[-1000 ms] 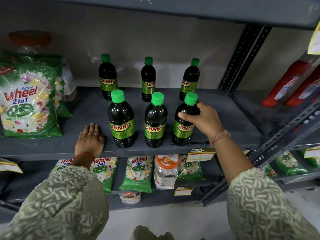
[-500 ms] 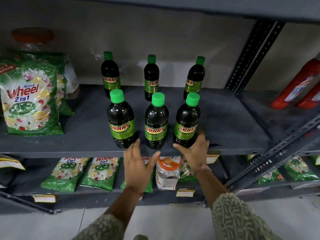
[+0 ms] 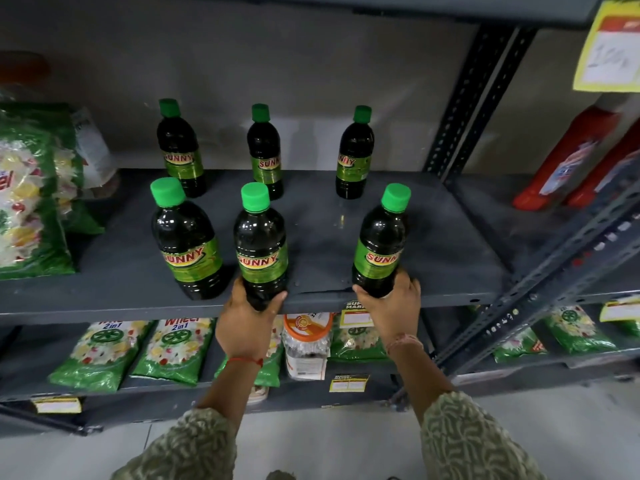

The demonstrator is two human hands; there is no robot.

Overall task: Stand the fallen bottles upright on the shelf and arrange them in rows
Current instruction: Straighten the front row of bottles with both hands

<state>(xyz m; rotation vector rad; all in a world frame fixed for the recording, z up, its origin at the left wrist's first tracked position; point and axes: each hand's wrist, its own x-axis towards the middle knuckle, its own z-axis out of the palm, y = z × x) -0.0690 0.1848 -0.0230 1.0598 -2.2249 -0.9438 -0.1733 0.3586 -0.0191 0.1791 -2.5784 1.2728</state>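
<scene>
Gripping two front-row bottles low at the base, one per hand, on the grey shelf (image 3: 433, 258). Left hand (image 3: 247, 327) closing around the middle bottle (image 3: 261, 251); right hand (image 3: 391, 306) closing around the right bottle (image 3: 379, 247), fingers (image 3: 410, 285) wrapping its lower wall. Both bottles standing near the front edge, the middle one slightly overhanging.

Sliding, not lifting, judged best: keeping bases flat, pushing back from the lip, matching gaps to the back row (image 3: 265, 150) and the left front bottle (image 3: 187, 237). Turning labels forward. Avoiding high pressure, since tipping appears likely.
</scene>
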